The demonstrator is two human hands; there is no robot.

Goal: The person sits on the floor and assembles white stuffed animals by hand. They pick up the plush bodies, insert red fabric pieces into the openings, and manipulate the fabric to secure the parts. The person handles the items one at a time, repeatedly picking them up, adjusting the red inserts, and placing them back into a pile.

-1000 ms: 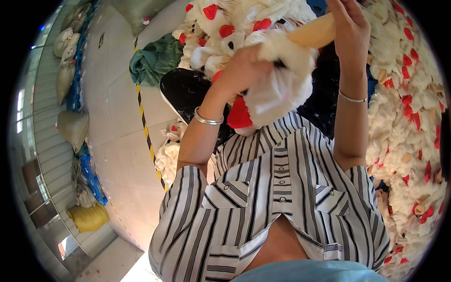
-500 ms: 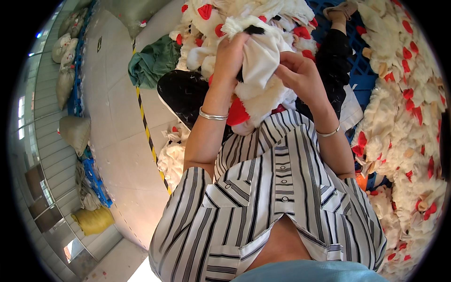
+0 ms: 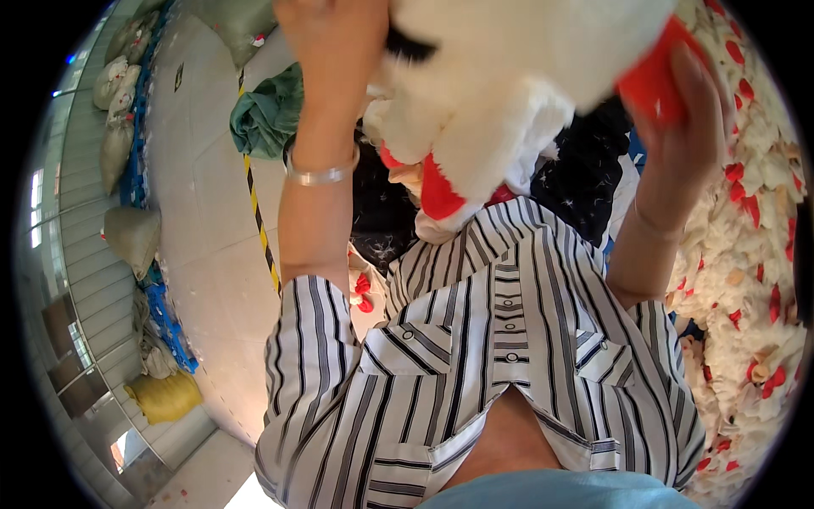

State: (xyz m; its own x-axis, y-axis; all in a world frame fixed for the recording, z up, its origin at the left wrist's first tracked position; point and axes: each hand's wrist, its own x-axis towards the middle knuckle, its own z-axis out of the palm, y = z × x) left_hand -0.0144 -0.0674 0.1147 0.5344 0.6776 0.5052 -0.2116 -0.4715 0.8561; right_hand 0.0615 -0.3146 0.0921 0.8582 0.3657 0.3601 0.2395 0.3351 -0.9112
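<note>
A white plush piece [image 3: 543, 51] with fluffy fabric, a black patch and a red part is stretched between my hands, close to the camera and cut off by the upper edge. On its left side, beside the black patch, my left hand [image 3: 331, 64] grips it; the fingertips are partly out of the picture. My right hand [image 3: 691, 127] closes on the red part at the right end, slightly blurred. Below, more white plush fabric [image 3: 483, 153] with a red piece [image 3: 438, 191] lies in my lap, against my striped shirt.
A large heap of white and red plush pieces [image 3: 755, 280] rises on the right. Green cloth [image 3: 267, 119] lies on the floor at left by a yellow-black tape line [image 3: 259, 212]. Stuffed sacks [image 3: 131, 242] and a yellow bundle [image 3: 165, 397] stand along the far left.
Both hands have risen toward the camera with the plush piece and moved wide apart. The right hand went from the white fabric to the red part. The piece now looks spread out.
</note>
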